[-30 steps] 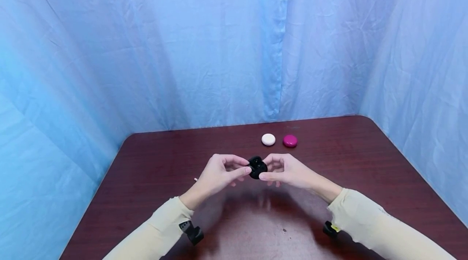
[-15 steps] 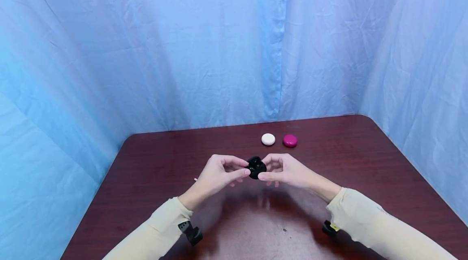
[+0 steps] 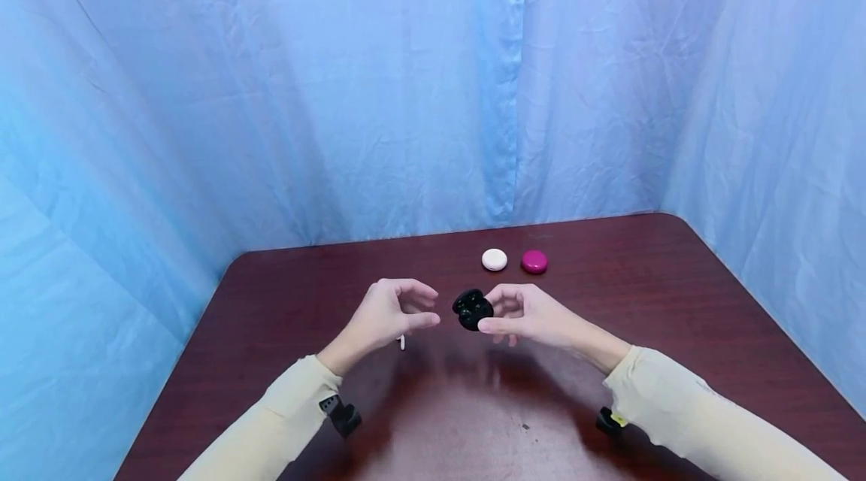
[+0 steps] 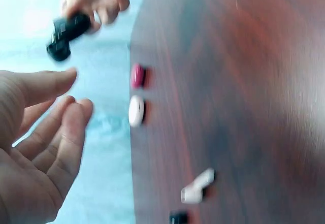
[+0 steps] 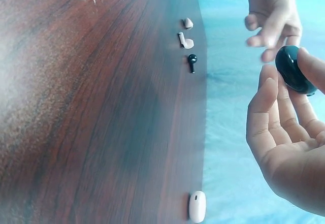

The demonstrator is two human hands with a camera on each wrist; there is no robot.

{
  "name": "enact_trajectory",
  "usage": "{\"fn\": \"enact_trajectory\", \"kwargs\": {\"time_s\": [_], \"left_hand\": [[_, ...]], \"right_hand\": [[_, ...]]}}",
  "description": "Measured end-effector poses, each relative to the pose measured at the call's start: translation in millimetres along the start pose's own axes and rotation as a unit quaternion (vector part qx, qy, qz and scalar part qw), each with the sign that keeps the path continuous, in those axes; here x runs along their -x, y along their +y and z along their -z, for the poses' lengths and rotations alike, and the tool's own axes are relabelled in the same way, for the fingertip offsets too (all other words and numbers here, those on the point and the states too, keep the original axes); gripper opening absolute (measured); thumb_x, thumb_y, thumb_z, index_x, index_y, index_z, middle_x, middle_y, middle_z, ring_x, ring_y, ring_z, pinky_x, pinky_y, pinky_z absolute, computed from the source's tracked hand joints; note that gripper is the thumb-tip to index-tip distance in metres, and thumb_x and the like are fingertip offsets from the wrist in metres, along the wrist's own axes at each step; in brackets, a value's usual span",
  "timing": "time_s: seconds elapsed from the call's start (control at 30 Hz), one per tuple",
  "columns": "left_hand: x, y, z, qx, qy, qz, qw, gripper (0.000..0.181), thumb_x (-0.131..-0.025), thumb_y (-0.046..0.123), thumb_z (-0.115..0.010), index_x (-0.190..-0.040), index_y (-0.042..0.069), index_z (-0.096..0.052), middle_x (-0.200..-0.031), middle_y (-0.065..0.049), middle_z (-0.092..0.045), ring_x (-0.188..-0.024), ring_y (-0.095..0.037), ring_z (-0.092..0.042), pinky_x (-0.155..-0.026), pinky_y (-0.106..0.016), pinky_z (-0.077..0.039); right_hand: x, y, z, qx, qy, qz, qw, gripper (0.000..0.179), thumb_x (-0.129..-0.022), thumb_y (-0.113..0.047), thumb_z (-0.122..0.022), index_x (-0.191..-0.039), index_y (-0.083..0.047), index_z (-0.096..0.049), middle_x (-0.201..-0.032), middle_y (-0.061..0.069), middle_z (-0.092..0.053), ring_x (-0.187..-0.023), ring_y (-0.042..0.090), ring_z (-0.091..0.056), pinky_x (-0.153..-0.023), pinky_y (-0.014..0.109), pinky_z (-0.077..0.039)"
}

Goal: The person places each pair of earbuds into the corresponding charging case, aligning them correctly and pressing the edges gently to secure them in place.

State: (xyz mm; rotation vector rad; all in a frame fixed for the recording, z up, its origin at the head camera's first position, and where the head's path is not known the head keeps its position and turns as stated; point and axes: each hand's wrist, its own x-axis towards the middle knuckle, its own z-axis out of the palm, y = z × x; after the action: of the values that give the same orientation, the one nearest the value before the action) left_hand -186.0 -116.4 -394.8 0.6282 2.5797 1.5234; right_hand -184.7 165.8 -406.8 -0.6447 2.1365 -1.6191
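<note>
My right hand (image 3: 524,312) pinches a black earbud case (image 3: 473,310) between thumb and fingers, above the table. Its lid stands raised, and the seats inside face up; whether an earbud sits in them is too small to tell. Left of the case, my left hand (image 3: 387,312) is apart from it, fingers loosely bent with nothing between them. In the right wrist view a black earbud (image 5: 192,62) lies on the table beside a white earbud (image 5: 187,43), with another white earbud (image 5: 188,24) further along. From the head, my left hand mostly hides these.
A white round case (image 3: 494,259) and a magenta round case (image 3: 534,261) sit side by side towards the back of the dark red wooden table (image 3: 676,301). Blue curtains (image 3: 379,90) hang behind the table and along both sides.
My left hand has let go of the black earbud case and moved left, uncovering part of a white earbud. My right hand keeps holding the case in nearly the same place.
</note>
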Motion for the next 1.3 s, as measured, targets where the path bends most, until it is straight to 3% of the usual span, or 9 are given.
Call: {"fn": "enact_trajectory", "kwargs": {"time_s": [0.1, 0.23, 0.33, 0.4, 0.47, 0.63, 1.0, 1.13, 1.3], "left_hand": [[-4.7, -11.1, 8.8, -0.098, 0.016, -0.009, 0.995, 0.035, -0.08, 0.008, -0.086, -0.113, 0.013, -0.076, -0.103, -0.002, -0.075, -0.085, -0.015, -0.073, -0.073, -0.032, -0.058], [-8.8, -26.7, 15.4, -0.221, 0.018, -0.013, 0.9751, 0.047, -0.08, 0.011, -0.086, -0.125, 0.012, -0.072, -0.113, -0.007, -0.074, -0.079, -0.02, -0.069, -0.076, -0.037, -0.054], [-10.2, -36.3, 17.3, -0.286, 0.005, -0.009, 0.9583, 0.056, -0.081, 0.016, -0.087, -0.133, 0.01, -0.067, -0.122, -0.01, -0.071, -0.09, -0.024, -0.068, -0.083, -0.042, -0.054], [-10.4, -41.6, 18.2, -0.309, -0.003, -0.003, 0.9511, 0.06, -0.08, 0.017, -0.087, -0.136, 0.008, -0.065, -0.127, -0.012, -0.068, -0.101, -0.027, -0.067, -0.088, -0.045, -0.053], [-10.5, -46.2, 19.3, -0.319, -0.011, 0.004, 0.9476, 0.062, -0.08, 0.017, -0.088, -0.137, 0.007, -0.064, -0.128, -0.014, -0.067, -0.115, -0.028, -0.064, -0.092, -0.047, -0.053], [-10.2, -55.7, 22.6, -0.323, -0.032, 0.014, 0.9458, 0.056, -0.082, 0.014, -0.086, -0.134, 0.004, -0.066, -0.128, -0.013, -0.067, -0.118, -0.029, -0.063, -0.093, -0.048, -0.053], [-8.1, -62.8, 23.5, -0.351, -0.043, 0.028, 0.935, 0.034, -0.087, 0.01, -0.08, -0.12, 0.007, -0.075, -0.115, -0.009, -0.073, -0.095, -0.025, -0.069, -0.081, -0.045, -0.055], [-5.8, -65.6, 22.6, -0.356, -0.041, 0.033, 0.933, 0.029, -0.088, 0.011, -0.079, -0.116, 0.007, -0.076, -0.113, -0.009, -0.074, -0.096, -0.025, -0.069, -0.081, -0.045, -0.056], [-5.6, -69.0, 22.7, -0.358, -0.036, 0.029, 0.9327, 0.027, -0.087, 0.01, -0.079, -0.114, 0.007, -0.077, -0.11, -0.01, -0.074, -0.092, -0.024, -0.068, -0.08, -0.045, -0.056]], "right_hand": [[-0.2, 1.5, 0.7, 0.0, 0.003, -0.005, 1.0, 0.028, -0.091, -0.019, -0.078, -0.11, -0.004, -0.065, -0.098, 0.023, -0.07, -0.083, 0.049, -0.066, -0.062, 0.036, -0.056], [-0.2, 4.1, 1.1, 0.0, 0.002, -0.005, 1.0, 0.028, -0.091, -0.018, -0.078, -0.111, -0.003, -0.066, -0.097, 0.02, -0.07, -0.082, 0.048, -0.067, -0.062, 0.038, -0.057], [-0.2, 5.9, 1.1, 0.001, 0.002, -0.001, 1.0, 0.028, -0.091, -0.018, -0.078, -0.111, -0.003, -0.066, -0.096, 0.018, -0.071, -0.081, 0.046, -0.067, -0.062, 0.039, -0.057], [-0.2, 6.7, 1.1, 0.002, 0.002, 0.001, 1.0, 0.027, -0.091, -0.018, -0.078, -0.111, -0.003, -0.066, -0.095, 0.018, -0.071, -0.081, 0.046, -0.067, -0.062, 0.04, -0.057], [-0.4, 7.3, 1.1, 0.002, 0.002, 0.003, 1.0, 0.027, -0.091, -0.018, -0.078, -0.111, -0.004, -0.066, -0.096, 0.019, -0.071, -0.081, 0.046, -0.067, -0.061, 0.039, -0.056], [-0.7, 7.6, 1.5, 0.003, 0.001, 0.006, 1.0, 0.027, -0.091, -0.018, -0.078, -0.111, -0.004, -0.066, -0.098, 0.024, -0.07, -0.08, 0.046, -0.067, -0.061, 0.039, -0.056], [-1.2, 6.4, 2.2, 0.007, 0.001, 0.001, 1.0, 0.027, -0.091, -0.018, -0.078, -0.11, -0.004, -0.066, -0.095, 0.021, -0.07, -0.081, 0.047, -0.067, -0.061, 0.04, -0.057], [-0.4, 4.8, 1.7, 0.006, 0.001, 0.001, 1.0, 0.027, -0.091, -0.018, -0.078, -0.111, -0.004, -0.066, -0.094, 0.018, -0.071, -0.081, 0.047, -0.067, -0.061, 0.04, -0.057], [-0.4, 4.4, 1.8, 0.005, 0.002, 0.0, 1.0, 0.027, -0.091, -0.018, -0.078, -0.111, -0.004, -0.066, -0.097, 0.023, -0.07, -0.081, 0.047, -0.067, -0.061, 0.04, -0.056]]}}
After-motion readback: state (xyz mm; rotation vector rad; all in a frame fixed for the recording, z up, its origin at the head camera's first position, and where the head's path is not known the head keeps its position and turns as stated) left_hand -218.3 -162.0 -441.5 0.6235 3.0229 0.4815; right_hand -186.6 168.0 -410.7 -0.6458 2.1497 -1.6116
